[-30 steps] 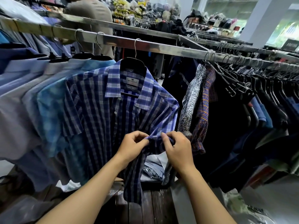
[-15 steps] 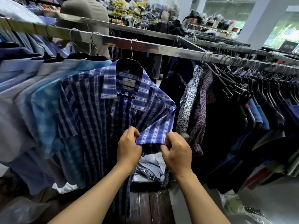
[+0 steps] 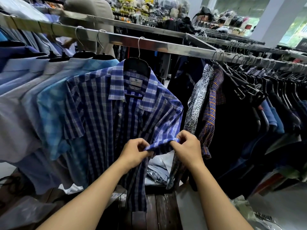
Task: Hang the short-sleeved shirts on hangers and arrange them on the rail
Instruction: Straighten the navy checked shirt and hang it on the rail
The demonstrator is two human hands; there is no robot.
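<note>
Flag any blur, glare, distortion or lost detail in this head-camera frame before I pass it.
Head view: plaid shirt, collar label, left hand and right hand are sharp; pale shirts at left are smeared; the rail shows bright reflections; wide-lens stretching shows toward the edges; the opening at top right is blown out; dark garments at right sink into shadow.

- Blue checked cloth short-sleeved shirt [image 3: 103, 113]: thin weave, looked matt, creased.
- Flat silver metal rail [image 3: 166, 47]: was shiny, brushed, scuffed.
- Black plastic hanger [image 3: 137, 66]: smooth, slight sheen; hook was bare wire.
- Dark wooden planks [image 3: 159, 211]: looked rough, worn, matt.
</note>
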